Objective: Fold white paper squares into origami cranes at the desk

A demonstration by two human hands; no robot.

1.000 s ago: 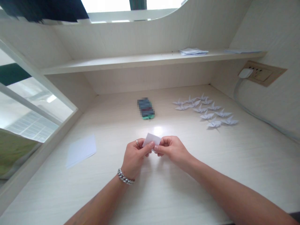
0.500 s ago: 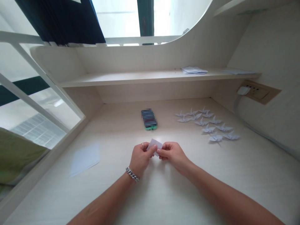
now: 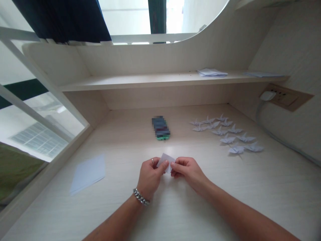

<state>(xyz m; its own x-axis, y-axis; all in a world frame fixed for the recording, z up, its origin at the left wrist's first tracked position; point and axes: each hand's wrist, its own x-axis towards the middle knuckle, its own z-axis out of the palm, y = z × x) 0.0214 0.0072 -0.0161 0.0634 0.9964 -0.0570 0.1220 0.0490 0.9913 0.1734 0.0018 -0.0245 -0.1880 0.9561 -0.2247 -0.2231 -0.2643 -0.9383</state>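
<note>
A small folded piece of white paper is pinched between my two hands just above the desk. My left hand, with a ring and a chain bracelet, grips its left side between thumb and fingers. On the right side, my right hand holds the paper's edge with thumb and fingertips. The lower part of the paper is partly hidden by both thumbs. Several folded white paper cranes stand in a group on the desk to the right, beyond my right hand.
A phone, its screen blurred, lies behind my hands. White paper sheets rest at the left. A shelf spans the back, with folded papers on it. A cable runs down the right from a wall socket.
The view has shifted slightly. My right thumb has drawn a little apart from the left thumb, and more of the paper shows between them.
</note>
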